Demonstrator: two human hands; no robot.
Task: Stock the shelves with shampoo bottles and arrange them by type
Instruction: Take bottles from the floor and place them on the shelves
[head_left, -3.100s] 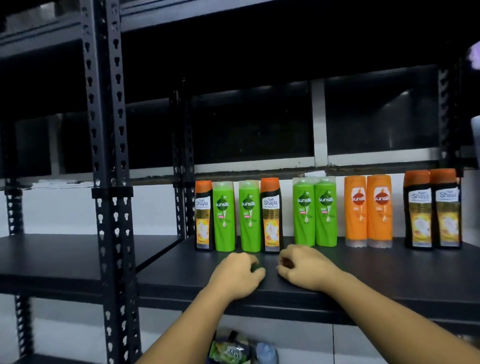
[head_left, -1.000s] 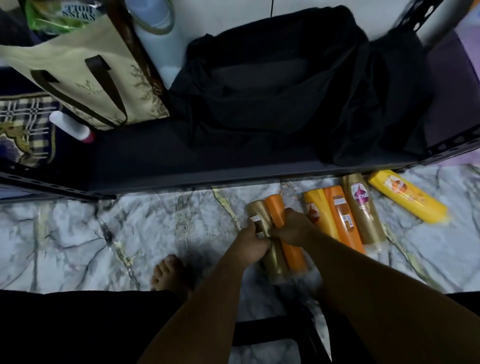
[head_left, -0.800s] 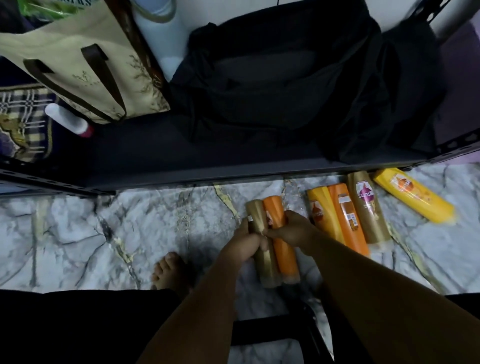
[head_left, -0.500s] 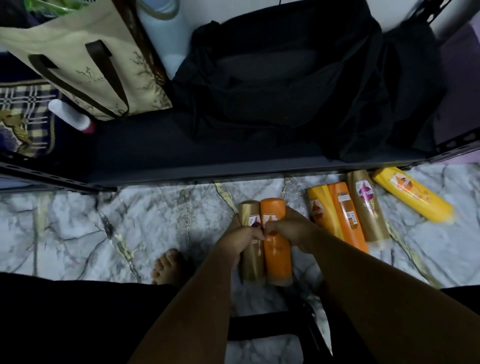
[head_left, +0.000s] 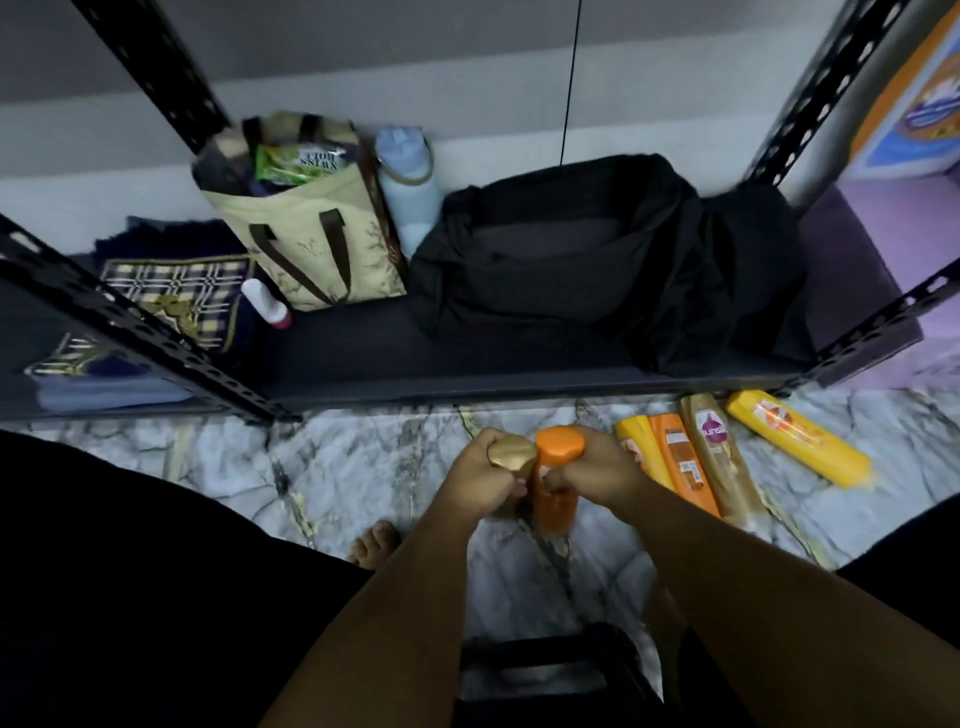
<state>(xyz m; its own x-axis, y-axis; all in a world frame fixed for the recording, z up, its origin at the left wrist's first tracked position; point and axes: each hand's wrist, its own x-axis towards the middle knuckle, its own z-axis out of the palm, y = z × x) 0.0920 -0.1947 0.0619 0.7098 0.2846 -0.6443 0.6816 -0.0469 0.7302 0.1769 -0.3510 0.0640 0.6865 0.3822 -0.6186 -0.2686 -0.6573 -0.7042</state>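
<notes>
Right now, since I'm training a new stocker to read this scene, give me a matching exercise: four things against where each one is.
Things:
1. held gold bottle
2. held orange bottle
3. beige tote bag
4. lone yellow bottle

Places:
A. lying on the marble floor
B. gripped by the right hand
C. standing on the bottom shelf
D. gripped by the left hand

Pairs: 1-D, 2-B, 3-C, 4-A.

Left hand (head_left: 480, 475) grips gold bottle (head_left: 511, 455), right hand (head_left: 597, 467) orange bottle (head_left: 557, 501), forearms converging.
</notes>
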